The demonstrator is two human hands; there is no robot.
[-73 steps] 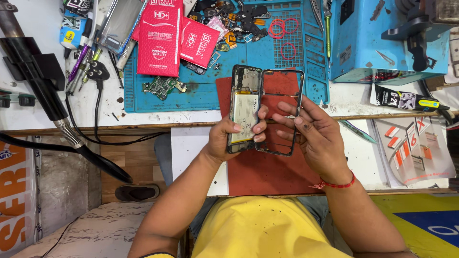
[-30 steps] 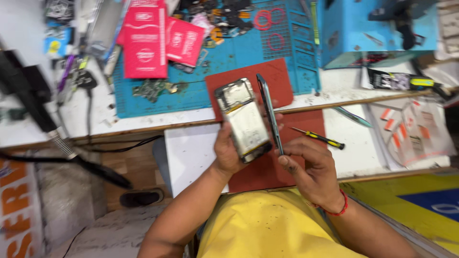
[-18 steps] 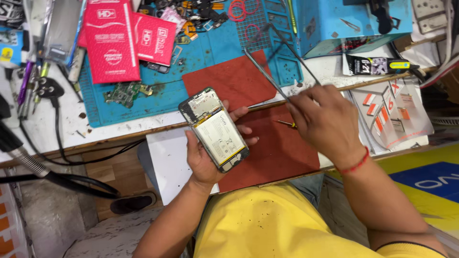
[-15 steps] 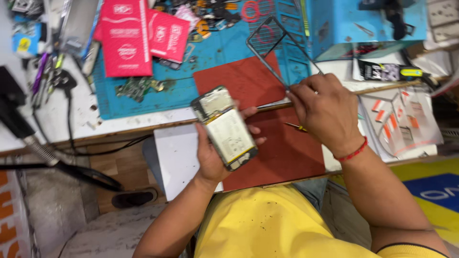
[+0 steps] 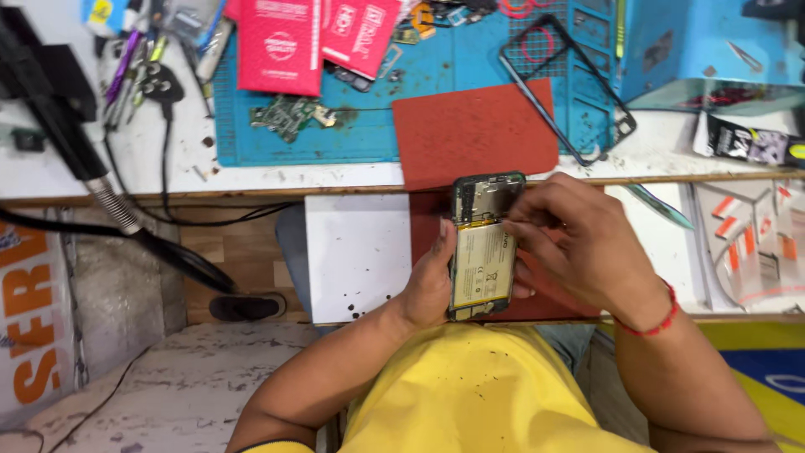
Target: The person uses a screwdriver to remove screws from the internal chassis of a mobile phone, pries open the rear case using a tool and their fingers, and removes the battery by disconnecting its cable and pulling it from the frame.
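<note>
My left hand grips an opened phone from its left side, back cover off, with the pale battery and the top circuit board showing. My right hand rests over the phone's right edge, fingertips on the board near the top of the battery. The phone is held above a red mat that runs over the bench's front edge. A black phone frame lies apart on the blue work mat, up and to the right of the hands.
Red packets and small circuit boards lie on the blue mat. A white sheet sits left of the phone. A black cable and hose run down the left. A blue box and printed papers are at right.
The right hand carried the black frame away from the phone, set it on the blue mat, and came back to the phone. The left hand kept holding the phone throughout.
</note>
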